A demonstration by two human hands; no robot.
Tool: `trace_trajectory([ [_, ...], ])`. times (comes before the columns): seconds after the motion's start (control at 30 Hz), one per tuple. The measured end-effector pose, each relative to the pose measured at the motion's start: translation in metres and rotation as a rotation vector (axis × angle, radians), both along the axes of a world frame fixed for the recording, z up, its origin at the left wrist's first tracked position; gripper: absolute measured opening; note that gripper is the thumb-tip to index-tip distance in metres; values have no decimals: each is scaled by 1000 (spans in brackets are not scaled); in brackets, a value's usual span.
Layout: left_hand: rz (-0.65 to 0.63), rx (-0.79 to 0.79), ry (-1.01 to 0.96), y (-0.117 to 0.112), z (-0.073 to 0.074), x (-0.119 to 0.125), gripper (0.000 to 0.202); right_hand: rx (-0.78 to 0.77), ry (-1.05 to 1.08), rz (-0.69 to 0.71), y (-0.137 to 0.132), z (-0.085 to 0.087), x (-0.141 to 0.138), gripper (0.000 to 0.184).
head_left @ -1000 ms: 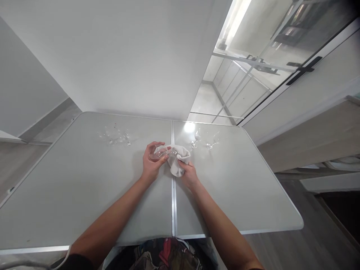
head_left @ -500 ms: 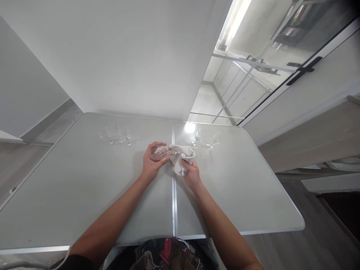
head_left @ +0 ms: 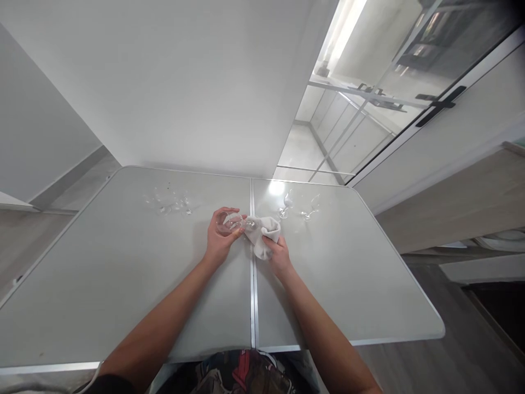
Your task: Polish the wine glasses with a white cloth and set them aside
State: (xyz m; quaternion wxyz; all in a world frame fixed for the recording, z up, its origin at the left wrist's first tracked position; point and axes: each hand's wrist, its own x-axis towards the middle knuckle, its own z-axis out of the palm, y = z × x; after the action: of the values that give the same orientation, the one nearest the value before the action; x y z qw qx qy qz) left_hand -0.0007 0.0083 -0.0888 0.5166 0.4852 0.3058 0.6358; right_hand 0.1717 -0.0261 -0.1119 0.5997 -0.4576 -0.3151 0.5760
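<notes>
The left hand [head_left: 217, 242] grips a clear stemmed glass [head_left: 232, 221] while the right hand [head_left: 279, 256] pinches a plain white cloth [head_left: 261, 247] by its foot

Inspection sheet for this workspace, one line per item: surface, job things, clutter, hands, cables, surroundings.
Surface: pale grey tabletop with a metal seam running from near to far edge.
Job things: clear stemmed glass held sideways, its foot end at a white cloth; two stemmed glasses on the right half; clear glassware far left, count unclear.
Clutter: small mark near the tabletop's near left corner.
Hands: left hand around the glass bowl; right hand gripping the cloth.
Cables: pale cord at bottom left, beside a dark sleeve.
Surroundings: white panel beyond the table; black handle on a glazed frame, upper right.
</notes>
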Motion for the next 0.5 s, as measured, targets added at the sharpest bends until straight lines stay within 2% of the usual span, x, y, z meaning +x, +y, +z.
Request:
trace_trajectory([
  [0.1,21,-27,-8,5,-5,-3,52,100,-182,-101,1,5,9,45],
  [0.17,37,-47,-2,7,-8,-4,51,144,-239,-118,1,10,16,38],
  [0.27,74,-68,26,7,-12,-5,52,209,-226,-37,-2,17,22,8],
  [0.4,72,-71,79,2,-10,-2,51,263,-117,35,-9,19,21,6],
  [0.5,43,-88,136,0,-9,-1,53,302,-135,245,-13,20,22,15],
])
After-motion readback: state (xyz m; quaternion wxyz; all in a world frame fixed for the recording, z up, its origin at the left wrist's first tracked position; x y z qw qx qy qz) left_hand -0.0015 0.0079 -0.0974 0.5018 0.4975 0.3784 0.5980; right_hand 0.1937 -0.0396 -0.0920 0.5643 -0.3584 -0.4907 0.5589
